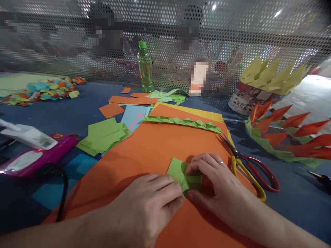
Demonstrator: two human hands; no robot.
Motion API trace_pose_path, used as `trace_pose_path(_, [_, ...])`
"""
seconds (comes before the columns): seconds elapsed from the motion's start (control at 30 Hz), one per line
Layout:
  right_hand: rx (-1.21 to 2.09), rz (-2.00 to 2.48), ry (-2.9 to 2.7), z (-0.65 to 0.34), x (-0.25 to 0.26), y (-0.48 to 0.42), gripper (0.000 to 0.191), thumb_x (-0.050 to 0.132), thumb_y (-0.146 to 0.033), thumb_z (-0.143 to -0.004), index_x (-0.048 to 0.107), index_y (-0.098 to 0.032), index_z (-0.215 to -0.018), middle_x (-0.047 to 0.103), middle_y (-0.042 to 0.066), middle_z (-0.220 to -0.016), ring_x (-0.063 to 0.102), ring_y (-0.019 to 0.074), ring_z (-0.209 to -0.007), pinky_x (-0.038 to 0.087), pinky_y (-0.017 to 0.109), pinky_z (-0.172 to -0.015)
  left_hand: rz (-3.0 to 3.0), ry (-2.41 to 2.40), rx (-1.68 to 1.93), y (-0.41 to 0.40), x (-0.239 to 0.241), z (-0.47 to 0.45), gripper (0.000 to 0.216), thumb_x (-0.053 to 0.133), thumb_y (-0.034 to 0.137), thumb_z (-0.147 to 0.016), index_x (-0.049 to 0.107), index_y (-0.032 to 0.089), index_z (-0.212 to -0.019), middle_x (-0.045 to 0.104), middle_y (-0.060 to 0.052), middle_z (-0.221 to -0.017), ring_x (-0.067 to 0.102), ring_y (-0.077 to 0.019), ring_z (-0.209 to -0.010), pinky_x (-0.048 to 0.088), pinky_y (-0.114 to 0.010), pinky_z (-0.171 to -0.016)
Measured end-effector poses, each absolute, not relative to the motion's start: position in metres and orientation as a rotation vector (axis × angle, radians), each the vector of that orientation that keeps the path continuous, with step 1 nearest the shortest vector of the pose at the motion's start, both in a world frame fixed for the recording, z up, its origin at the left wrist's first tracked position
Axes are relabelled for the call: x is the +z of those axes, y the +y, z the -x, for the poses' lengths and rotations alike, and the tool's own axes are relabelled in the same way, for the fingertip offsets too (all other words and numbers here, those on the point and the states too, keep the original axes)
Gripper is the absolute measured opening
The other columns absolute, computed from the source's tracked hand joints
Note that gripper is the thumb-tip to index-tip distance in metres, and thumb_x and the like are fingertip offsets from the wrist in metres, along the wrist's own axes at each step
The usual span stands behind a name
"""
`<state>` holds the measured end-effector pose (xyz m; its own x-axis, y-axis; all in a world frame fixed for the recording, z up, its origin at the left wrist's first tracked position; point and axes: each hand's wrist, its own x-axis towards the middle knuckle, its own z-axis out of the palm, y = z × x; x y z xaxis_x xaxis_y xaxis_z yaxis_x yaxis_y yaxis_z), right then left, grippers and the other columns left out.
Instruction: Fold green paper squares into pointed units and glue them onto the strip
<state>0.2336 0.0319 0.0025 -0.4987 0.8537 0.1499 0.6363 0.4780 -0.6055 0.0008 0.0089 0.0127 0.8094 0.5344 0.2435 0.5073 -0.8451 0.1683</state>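
A small green paper square (178, 169) lies on the large orange paper sheet (124, 162), its right part folded over. My left hand (152, 193) presses its curled fingers on the square's lower left edge. The fingers of my right hand (212, 182) pinch the square's right side, thumb near its lower edge. Beyond both hands, a folded green paper strip (183, 123) stretches across the orange sheet. Right of my right hand rest scissors with red and yellow handles (248, 165). A loose pile of green paper squares (103, 136) sits to the left.
At left a magenta glue gun (43, 151) trails a black cable. Behind stand a green bottle (145, 67) and a perforated metal screen (165, 20). At right are a yellow paper crown (271, 75) on a can and an orange-and-green paper crown (284, 137). Paper scraps (51, 90) lie far left.
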Motion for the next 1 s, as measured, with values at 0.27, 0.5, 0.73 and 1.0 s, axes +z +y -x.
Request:
trace_pose_path(0.27, [0.877,1.211,-2.322,-0.245,0.009,0.042,0.042,0.059,0.004,-0.079,0.058,-0.028,-0.105,0.062,0.000,-0.117,0.055,0.0199,-0.115,0.047,0.038,-0.099,-2.840,0.792,0.601,0.004,0.018,0.001,0.043,0.030,0.007,-0.103,0.072,0.015,-0.104,0.073,-0.006,-0.095,0.063,-0.0212,-0.086,0.051,-0.035,-0.081])
trace_pose_path(0.5, [0.875,1.186,-2.340,-0.247,0.008,0.041,0.043,0.060,0.003,-0.079,0.057,-0.028,-0.109,0.060,0.001,-0.122,0.053,0.0201,-0.119,0.045,0.039,-0.103,-2.810,0.782,0.525,0.005,0.019,0.002,0.035,0.036,0.008,-0.100,0.070,0.015,-0.108,0.070,-0.005,-0.095,0.062,-0.0212,-0.087,0.051,-0.034,-0.085])
trace_pose_path(0.73, [0.595,1.339,-2.261,-0.227,-0.002,0.025,0.033,0.077,-0.024,-0.082,0.055,-0.028,-0.106,0.061,0.001,-0.112,0.054,0.0251,-0.105,0.045,0.046,-0.089,-2.842,0.778,0.471,0.005,0.017,0.003,0.026,0.044,0.011,-0.100,0.069,0.014,-0.108,0.069,-0.006,-0.098,0.061,-0.0219,-0.089,0.051,-0.034,-0.089])
trace_pose_path(1.0, [0.722,1.311,-2.215,-0.237,-0.002,0.030,0.041,0.067,-0.006,-0.076,0.056,-0.029,-0.108,0.061,0.002,-0.119,0.053,0.0251,-0.117,0.045,0.047,-0.099,-2.834,0.796,0.528,0.005,0.014,0.000,0.029,0.042,0.010,-0.099,0.069,0.017,-0.107,0.069,-0.005,-0.093,0.061,-0.0206,-0.084,0.051,-0.033,-0.087])
